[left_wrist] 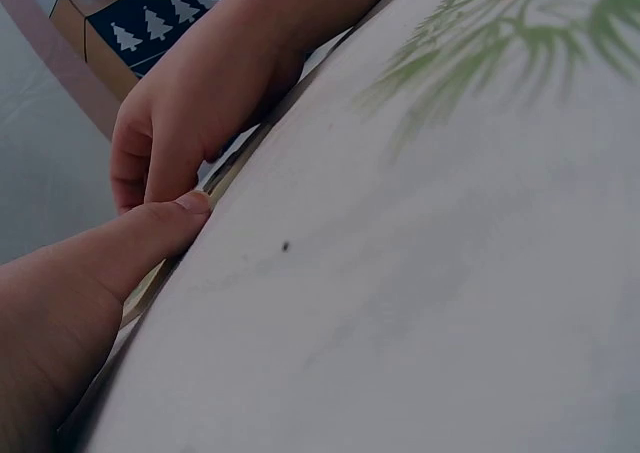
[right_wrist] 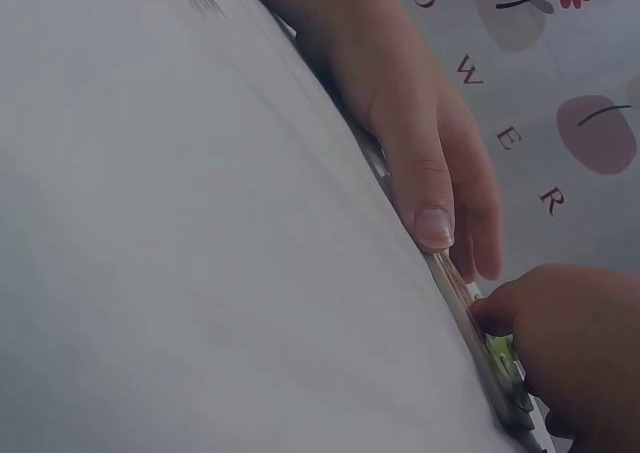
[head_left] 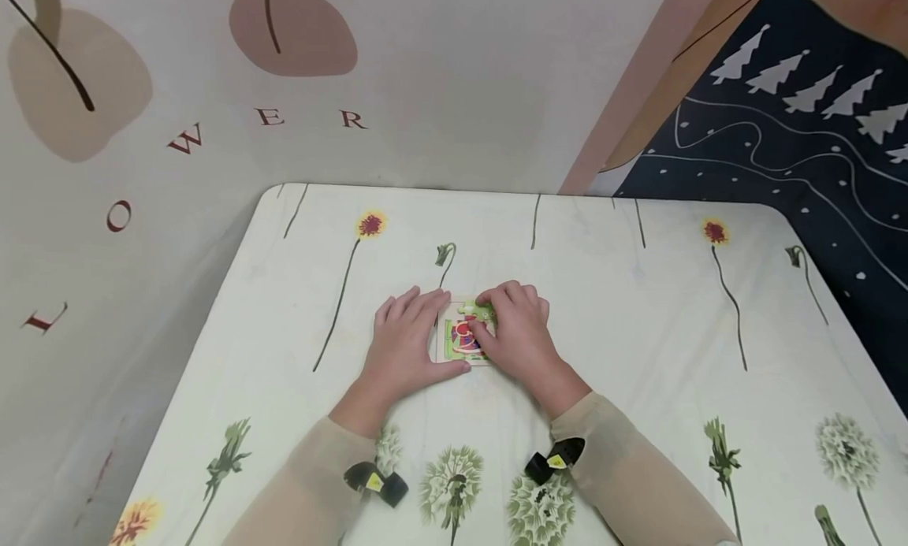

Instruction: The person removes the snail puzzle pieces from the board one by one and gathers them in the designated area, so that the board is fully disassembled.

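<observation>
A small square jigsaw puzzle board with a bright red, purple and green picture lies flat on the table. My left hand frames it, fingers stretched along its left side and thumb along its near edge. In the right wrist view the left thumb rests right at the board's edge. My right hand is over the board's right side, with thumb and index finger curled about a green puzzle piece near the top. Part of the picture is hidden under the right hand.
The table has a white cloth printed with flowers and dandelions. Behind it hangs a pale curtain with printed letters, and a dark blue one with trees at the right. Each wrist wears a black strap device.
</observation>
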Demonstrator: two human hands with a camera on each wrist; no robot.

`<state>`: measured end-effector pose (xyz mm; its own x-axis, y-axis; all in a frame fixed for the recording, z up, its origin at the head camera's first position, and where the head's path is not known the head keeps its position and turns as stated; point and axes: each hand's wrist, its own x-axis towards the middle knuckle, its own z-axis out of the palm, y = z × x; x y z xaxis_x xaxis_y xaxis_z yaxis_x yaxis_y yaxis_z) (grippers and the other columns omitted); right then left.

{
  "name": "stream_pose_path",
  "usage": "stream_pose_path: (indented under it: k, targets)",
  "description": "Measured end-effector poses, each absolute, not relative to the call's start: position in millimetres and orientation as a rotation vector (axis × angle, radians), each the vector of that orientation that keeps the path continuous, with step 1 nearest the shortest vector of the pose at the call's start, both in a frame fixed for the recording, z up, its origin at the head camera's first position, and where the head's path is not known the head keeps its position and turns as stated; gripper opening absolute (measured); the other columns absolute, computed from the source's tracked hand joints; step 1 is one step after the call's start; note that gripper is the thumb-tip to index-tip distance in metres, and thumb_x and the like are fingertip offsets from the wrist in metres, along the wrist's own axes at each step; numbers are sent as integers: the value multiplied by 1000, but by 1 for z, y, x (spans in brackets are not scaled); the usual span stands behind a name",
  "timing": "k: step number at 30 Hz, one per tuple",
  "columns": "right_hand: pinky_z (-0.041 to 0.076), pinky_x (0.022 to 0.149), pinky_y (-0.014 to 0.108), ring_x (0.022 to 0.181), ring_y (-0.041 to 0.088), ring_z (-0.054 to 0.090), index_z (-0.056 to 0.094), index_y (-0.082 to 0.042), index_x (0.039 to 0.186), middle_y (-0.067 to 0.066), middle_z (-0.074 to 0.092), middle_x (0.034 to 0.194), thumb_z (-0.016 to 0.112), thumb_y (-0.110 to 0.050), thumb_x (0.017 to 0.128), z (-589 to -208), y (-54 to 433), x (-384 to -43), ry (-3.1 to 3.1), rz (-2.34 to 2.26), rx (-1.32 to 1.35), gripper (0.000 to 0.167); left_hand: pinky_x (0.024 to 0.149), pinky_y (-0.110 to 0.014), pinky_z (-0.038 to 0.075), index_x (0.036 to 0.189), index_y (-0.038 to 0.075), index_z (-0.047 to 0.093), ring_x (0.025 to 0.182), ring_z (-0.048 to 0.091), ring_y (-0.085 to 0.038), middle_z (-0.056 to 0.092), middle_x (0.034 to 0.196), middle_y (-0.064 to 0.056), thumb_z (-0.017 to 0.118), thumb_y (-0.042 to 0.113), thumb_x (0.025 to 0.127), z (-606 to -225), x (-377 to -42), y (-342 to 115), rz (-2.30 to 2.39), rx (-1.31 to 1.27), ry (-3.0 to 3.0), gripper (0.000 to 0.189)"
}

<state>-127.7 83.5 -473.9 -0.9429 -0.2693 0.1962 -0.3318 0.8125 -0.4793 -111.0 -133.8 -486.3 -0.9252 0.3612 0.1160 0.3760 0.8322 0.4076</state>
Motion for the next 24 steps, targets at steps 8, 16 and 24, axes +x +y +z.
stream_pose_path:
  k: [8, 16, 24]
  targets:
    - [34, 95, 52, 110, 30, 49, 71, -13, 118, 3, 62, 115, 80, -30, 95, -473, 85, -129, -2867, 796, 488, 29, 121, -65, 18, 162, 18, 45, 155, 29, -37, 45, 164, -4, 79, 75, 77, -486, -112, -133, -678, -604, -2961, 108]
    - [35, 95, 52, 113, 32, 48, 71, -10, 127, 7, 61, 120, 79, -31, 96, -478, 84, -128, -2854, 809, 489, 39, 121, -64, 18, 162, 15, 43, 155, 30, -37, 46, 163, -4, 80, 76, 76, -486, -112, -133, -677, -589, -2975, 112]
    - [35, 94, 52, 111, 31, 46, 74, -14, 122, 5, 58, 116, 76, -31, 98, -476, 83, -128, -2870, 775, 502, 30, 121, -64, 18, 163, 16, 42, 155, 29, -36, 45, 164, -4, 79, 77, 77, -486, -112, -134, -672, -584, -2986, 112]
